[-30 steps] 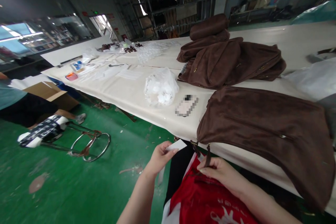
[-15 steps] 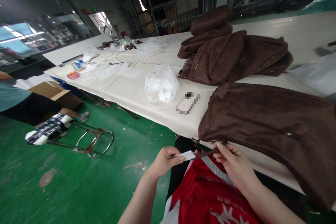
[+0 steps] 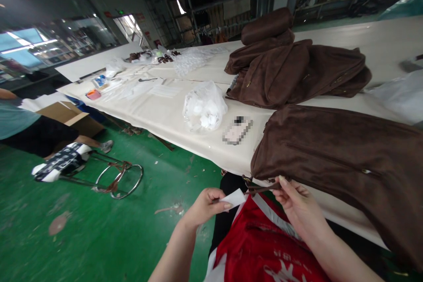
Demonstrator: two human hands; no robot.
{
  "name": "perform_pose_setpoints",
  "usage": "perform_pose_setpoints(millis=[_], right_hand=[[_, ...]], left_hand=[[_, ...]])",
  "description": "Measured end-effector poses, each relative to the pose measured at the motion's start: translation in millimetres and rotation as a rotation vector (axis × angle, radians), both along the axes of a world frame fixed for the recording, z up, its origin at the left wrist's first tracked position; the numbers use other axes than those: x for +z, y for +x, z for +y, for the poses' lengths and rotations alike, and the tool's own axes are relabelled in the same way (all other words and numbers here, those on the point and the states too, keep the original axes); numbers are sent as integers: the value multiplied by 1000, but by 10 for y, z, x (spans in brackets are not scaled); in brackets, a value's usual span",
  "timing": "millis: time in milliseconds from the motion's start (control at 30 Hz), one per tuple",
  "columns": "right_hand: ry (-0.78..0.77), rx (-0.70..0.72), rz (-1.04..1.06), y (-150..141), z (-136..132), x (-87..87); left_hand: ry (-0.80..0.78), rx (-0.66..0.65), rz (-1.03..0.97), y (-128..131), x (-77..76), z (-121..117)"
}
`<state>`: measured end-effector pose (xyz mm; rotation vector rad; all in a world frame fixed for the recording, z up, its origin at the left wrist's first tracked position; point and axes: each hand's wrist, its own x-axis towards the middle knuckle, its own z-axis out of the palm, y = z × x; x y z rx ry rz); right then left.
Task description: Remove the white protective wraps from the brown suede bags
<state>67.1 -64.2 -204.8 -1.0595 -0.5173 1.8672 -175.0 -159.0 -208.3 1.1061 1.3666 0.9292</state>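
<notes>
Between thumb and fingers, my left hand (image 3: 211, 203) pinches a small white slip (image 3: 235, 198), its free end pointing toward the strap. My right hand (image 3: 291, 194) grips a thin brown strap (image 3: 262, 188) that stretches from the fingertips to the slip. Whether the strap passes under or through the slip I cannot tell. Just beyond the hands, a large dark brown bag (image 3: 333, 150) lies flat on the table, with a zip on its upper side and one end hanging over the edge. A metal clasp (image 3: 246, 179) shows at its near corner.
More brown bags (image 3: 284, 70) are heaped on the long cream-covered table (image 3: 158, 112). A clear plastic bag of white pieces (image 3: 205, 108) and a blurred-out phone (image 3: 237, 130) lie nearby. To the left are a metal stool (image 3: 99, 167), a cardboard box (image 3: 66, 112) and another person (image 3: 20, 123).
The white slip has tilted and shows more of its face. My right hand has shifted slightly right, still gripping the strap; my left hand stays almost in place.
</notes>
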Motion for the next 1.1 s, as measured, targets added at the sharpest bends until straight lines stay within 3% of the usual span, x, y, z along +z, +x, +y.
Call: perform_pose_setpoints(millis=[300, 533, 1100], right_hand=[[13, 91, -23, -58, -73, -19], [13, -13, -41, -10, -23, 9], [12, 2, -28, -4, -33, 7]], left_hand=[[-38, -5, -11, 54, 17, 39], [-48, -36, 5, 37, 12, 27], [-54, -51, 5, 38, -9, 58]])
